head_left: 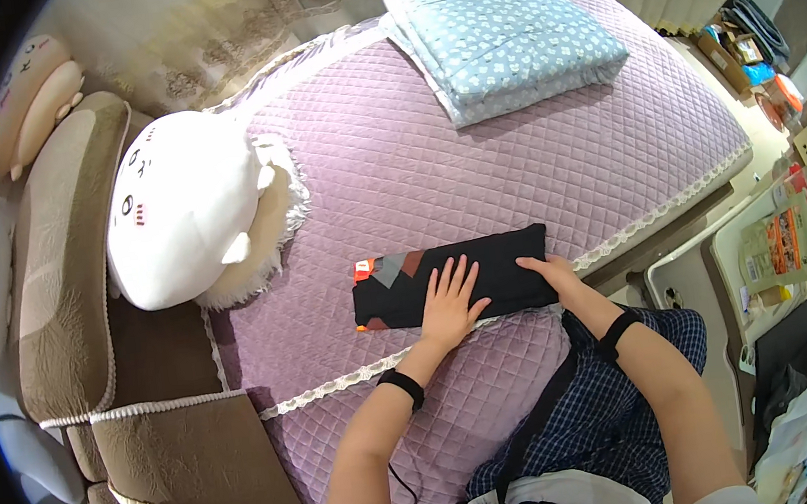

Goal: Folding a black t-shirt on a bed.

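A black folded cloth bundle, long and flat, lies on the lilac quilted bed cover near the bed's front edge. Grey and rust-brown diamond shapes and small red-orange patches mark its left end; I cannot tell what kind of item it is. My left hand rests flat on its middle, fingers spread. At the right end, my right hand grips the bundle, with a finger or thumb on top and the other fingers partly hidden along its edge. Both wrists wear black bands.
A white plush toy lies on a fluffy cream cushion to the left, by the brown padded headboard. A folded blue floral quilt sits at the far side. Right of the bed stands a cluttered pale cart with packages.
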Tool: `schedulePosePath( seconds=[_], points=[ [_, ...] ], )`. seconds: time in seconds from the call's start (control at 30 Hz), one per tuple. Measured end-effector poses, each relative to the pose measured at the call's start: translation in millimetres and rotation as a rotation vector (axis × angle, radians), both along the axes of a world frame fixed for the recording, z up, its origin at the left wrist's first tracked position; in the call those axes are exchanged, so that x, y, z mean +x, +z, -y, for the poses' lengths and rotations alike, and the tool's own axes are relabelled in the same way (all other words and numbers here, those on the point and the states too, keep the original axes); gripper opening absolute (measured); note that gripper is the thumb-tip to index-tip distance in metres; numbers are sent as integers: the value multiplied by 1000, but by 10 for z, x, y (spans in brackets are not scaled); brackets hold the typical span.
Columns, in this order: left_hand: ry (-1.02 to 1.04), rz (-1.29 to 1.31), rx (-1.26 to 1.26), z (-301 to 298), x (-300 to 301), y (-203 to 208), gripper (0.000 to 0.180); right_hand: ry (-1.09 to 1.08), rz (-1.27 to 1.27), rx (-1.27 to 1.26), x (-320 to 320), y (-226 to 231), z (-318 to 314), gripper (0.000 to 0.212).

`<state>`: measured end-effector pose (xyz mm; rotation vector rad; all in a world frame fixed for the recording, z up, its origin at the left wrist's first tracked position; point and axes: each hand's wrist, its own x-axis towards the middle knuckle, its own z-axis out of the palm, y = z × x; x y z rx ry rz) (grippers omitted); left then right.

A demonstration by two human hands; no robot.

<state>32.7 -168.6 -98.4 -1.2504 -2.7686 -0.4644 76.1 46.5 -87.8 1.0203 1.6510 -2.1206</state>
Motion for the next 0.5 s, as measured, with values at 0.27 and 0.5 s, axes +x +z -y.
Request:
schedulePosePath(
  seconds=[0.27,0.5],
  points=[
    [74,512,443,12,298,312,104,181,-186,-191,-216,580,386,41],
    [535,940,1008,53,372,104,39,369,-232,-326,-622,425,210,34]
  ],
)
